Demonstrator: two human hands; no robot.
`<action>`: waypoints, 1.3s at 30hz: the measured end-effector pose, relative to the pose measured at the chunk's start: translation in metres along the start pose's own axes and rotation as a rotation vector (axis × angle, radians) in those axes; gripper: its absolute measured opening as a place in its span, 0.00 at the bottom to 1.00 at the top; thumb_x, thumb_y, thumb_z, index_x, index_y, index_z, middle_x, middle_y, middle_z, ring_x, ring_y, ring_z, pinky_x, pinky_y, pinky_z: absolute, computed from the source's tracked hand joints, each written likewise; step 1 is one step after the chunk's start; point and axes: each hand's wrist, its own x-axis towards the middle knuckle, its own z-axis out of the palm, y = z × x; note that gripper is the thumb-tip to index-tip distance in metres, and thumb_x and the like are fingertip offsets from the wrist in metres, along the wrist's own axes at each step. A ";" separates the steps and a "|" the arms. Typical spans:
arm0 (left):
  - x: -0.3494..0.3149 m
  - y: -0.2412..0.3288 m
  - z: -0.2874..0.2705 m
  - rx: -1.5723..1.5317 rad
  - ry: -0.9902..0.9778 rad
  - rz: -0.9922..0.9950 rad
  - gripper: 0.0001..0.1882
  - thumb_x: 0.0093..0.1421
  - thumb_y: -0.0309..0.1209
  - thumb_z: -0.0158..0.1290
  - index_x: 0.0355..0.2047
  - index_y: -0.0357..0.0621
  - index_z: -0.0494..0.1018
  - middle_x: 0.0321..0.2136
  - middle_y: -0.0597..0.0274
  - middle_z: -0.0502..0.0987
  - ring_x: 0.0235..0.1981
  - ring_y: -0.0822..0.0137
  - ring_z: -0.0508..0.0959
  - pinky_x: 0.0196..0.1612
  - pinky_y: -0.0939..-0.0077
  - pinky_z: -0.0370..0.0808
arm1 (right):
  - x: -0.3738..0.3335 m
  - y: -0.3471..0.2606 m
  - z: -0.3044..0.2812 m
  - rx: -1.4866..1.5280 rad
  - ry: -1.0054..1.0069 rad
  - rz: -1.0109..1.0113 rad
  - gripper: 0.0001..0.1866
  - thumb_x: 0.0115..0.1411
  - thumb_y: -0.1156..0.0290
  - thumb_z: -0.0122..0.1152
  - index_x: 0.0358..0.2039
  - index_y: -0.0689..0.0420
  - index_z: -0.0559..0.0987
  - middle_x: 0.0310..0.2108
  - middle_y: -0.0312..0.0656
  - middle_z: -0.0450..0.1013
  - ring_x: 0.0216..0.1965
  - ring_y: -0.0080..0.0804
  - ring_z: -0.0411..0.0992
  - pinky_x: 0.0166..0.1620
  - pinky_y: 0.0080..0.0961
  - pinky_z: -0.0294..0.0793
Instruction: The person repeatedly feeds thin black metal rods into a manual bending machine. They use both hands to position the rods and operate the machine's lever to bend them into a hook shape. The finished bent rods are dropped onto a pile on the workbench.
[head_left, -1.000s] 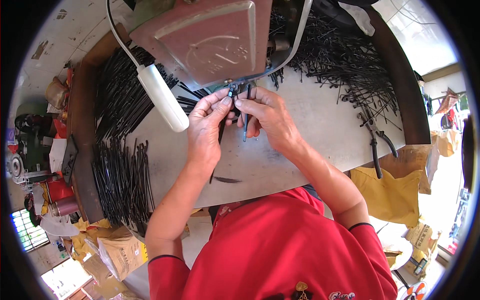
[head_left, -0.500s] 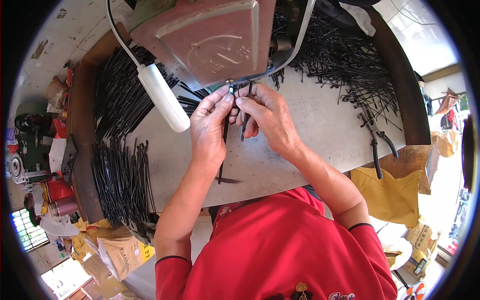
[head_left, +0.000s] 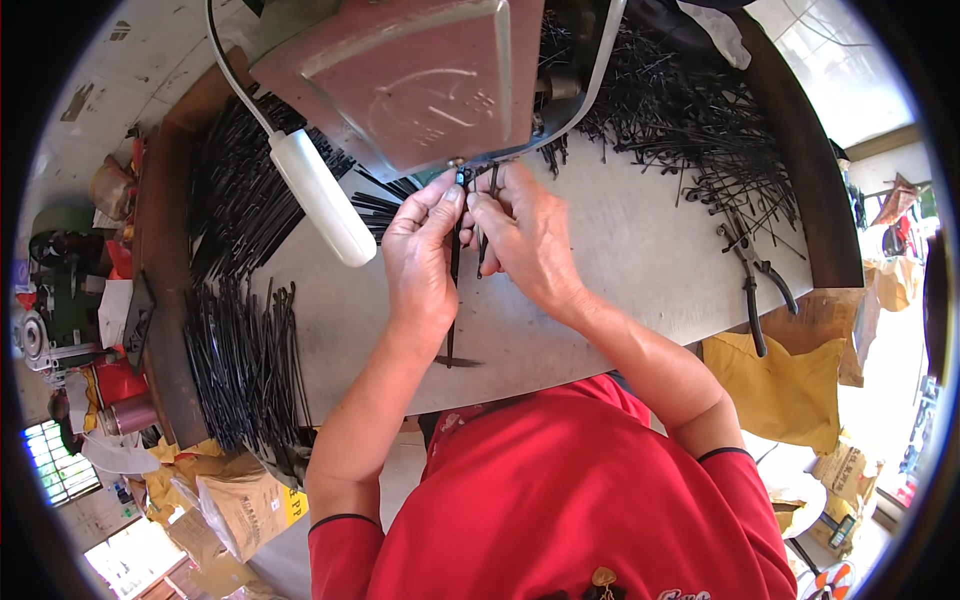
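Black rods (head_left: 453,310) are being pinched by left hand (head_left: 422,250) and right hand (head_left: 530,232) below the machine (head_left: 410,100), seemingly unfinished; bundles (head_left: 245,365) are lying left of it.

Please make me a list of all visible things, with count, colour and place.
Machine: one, reddish-brown cover, top centre
Lamp: one, white, left of machine
Table: one, grey, centre
Rod piles: two, black, table's left side
Loose rods: many, black, table's upper right
Pliers: one, black handles, table's right
Long rod: one, black, centre
Short rod: at least one, black, centre
Yellow sack: one, yellow, right of table
Brown bags: several, brown, lower left
Window: one, bright, far left
Background clutter: uncountable, mixed colours, both edges
Red shirt: one, red, bottom
Left hand: one, bare, holding long rod
Right hand: one, bare, holding short rod
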 end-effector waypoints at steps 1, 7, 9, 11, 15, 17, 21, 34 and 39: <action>-0.001 0.000 0.001 -0.008 0.005 -0.006 0.13 0.61 0.23 0.52 0.46 0.30 0.70 0.32 0.62 0.75 0.27 0.77 0.70 0.29 0.83 0.69 | 0.000 0.001 0.000 -0.003 0.013 -0.007 0.05 0.60 0.76 0.49 0.31 0.66 0.69 0.19 0.41 0.73 0.13 0.23 0.69 0.16 0.20 0.69; -0.001 -0.003 0.002 0.001 0.044 -0.006 0.15 0.61 0.23 0.52 0.47 0.30 0.69 0.32 0.62 0.74 0.26 0.76 0.70 0.30 0.82 0.70 | 0.000 0.007 -0.006 0.046 -0.027 -0.006 0.06 0.60 0.75 0.49 0.33 0.66 0.70 0.20 0.41 0.73 0.18 0.22 0.70 0.17 0.20 0.70; -0.002 0.001 0.001 0.013 0.006 -0.022 0.15 0.61 0.24 0.52 0.48 0.30 0.69 0.31 0.62 0.74 0.26 0.76 0.70 0.30 0.81 0.70 | 0.000 0.009 -0.008 0.077 -0.065 -0.007 0.06 0.60 0.75 0.50 0.34 0.66 0.70 0.21 0.40 0.73 0.19 0.21 0.71 0.17 0.20 0.70; -0.002 0.002 0.000 0.014 -0.012 -0.030 0.16 0.62 0.24 0.52 0.48 0.30 0.68 0.31 0.62 0.74 0.26 0.75 0.70 0.30 0.81 0.71 | -0.001 0.010 -0.007 0.090 -0.054 0.001 0.06 0.60 0.75 0.50 0.34 0.66 0.71 0.21 0.40 0.73 0.19 0.21 0.71 0.17 0.19 0.70; -0.002 0.002 0.000 0.017 0.003 -0.035 0.16 0.62 0.24 0.52 0.49 0.29 0.68 0.31 0.62 0.74 0.26 0.75 0.70 0.30 0.81 0.71 | -0.001 0.008 -0.005 0.074 -0.029 -0.016 0.06 0.60 0.75 0.50 0.33 0.65 0.71 0.21 0.40 0.73 0.19 0.21 0.71 0.18 0.19 0.70; -0.002 0.002 0.001 0.026 0.011 -0.034 0.16 0.61 0.24 0.52 0.49 0.29 0.68 0.31 0.62 0.74 0.26 0.75 0.70 0.30 0.81 0.71 | -0.001 0.008 -0.005 0.065 -0.029 -0.016 0.06 0.60 0.75 0.49 0.34 0.66 0.71 0.20 0.41 0.73 0.19 0.21 0.71 0.18 0.19 0.70; -0.002 0.001 0.002 0.019 0.018 -0.016 0.16 0.61 0.23 0.52 0.49 0.28 0.68 0.32 0.62 0.75 0.27 0.76 0.70 0.31 0.82 0.70 | 0.000 0.005 -0.004 0.033 -0.021 0.004 0.07 0.60 0.75 0.50 0.34 0.66 0.71 0.20 0.41 0.73 0.19 0.21 0.71 0.18 0.19 0.70; -0.002 -0.001 0.002 0.020 0.023 -0.006 0.17 0.61 0.23 0.52 0.49 0.28 0.68 0.33 0.62 0.75 0.29 0.77 0.71 0.32 0.83 0.70 | 0.000 0.005 -0.005 0.046 -0.014 -0.007 0.07 0.60 0.75 0.50 0.34 0.66 0.72 0.19 0.40 0.73 0.17 0.21 0.70 0.17 0.20 0.70; -0.003 -0.004 0.005 -0.012 0.036 0.024 0.15 0.61 0.22 0.52 0.48 0.29 0.68 0.32 0.61 0.75 0.27 0.76 0.71 0.31 0.83 0.70 | 0.001 0.003 -0.006 -0.016 -0.017 0.007 0.07 0.59 0.74 0.49 0.33 0.66 0.72 0.18 0.41 0.73 0.15 0.22 0.69 0.17 0.21 0.70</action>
